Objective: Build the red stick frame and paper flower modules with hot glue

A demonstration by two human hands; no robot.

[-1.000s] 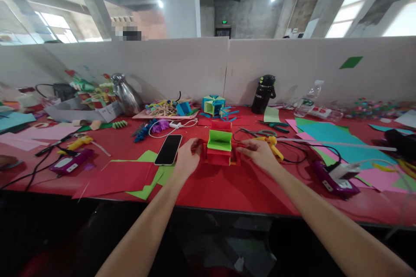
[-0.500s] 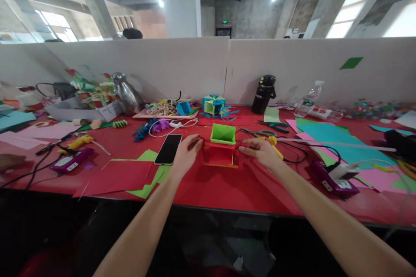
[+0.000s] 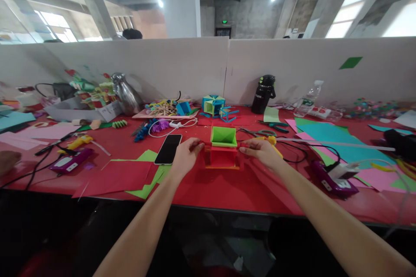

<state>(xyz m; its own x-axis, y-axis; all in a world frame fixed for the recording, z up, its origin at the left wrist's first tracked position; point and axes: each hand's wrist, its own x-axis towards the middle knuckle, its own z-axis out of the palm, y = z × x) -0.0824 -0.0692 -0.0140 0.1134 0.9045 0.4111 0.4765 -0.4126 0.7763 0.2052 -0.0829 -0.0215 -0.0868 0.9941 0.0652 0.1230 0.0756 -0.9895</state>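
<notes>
A red paper structure stands on the red table in front of me, with a lime-green open paper box on top of it. My left hand pinches the structure's left side with thumb and fingers. On the other side my right hand pinches its right edge. A black phone lies just left of my left hand. Red paper sheets lie over lime-green ones at the left. A yellow glue gun is behind my right hand.
Behind are a blue-green paper model, a black bottle, a steel jug and scissors. Purple power strips with cables lie at both sides. Another person's hand is at the far left edge.
The red structure and green box have shifted and turned slightly, with the box a little lower. Both my hands remain at its sides. The other person's hand has moved slightly left.
</notes>
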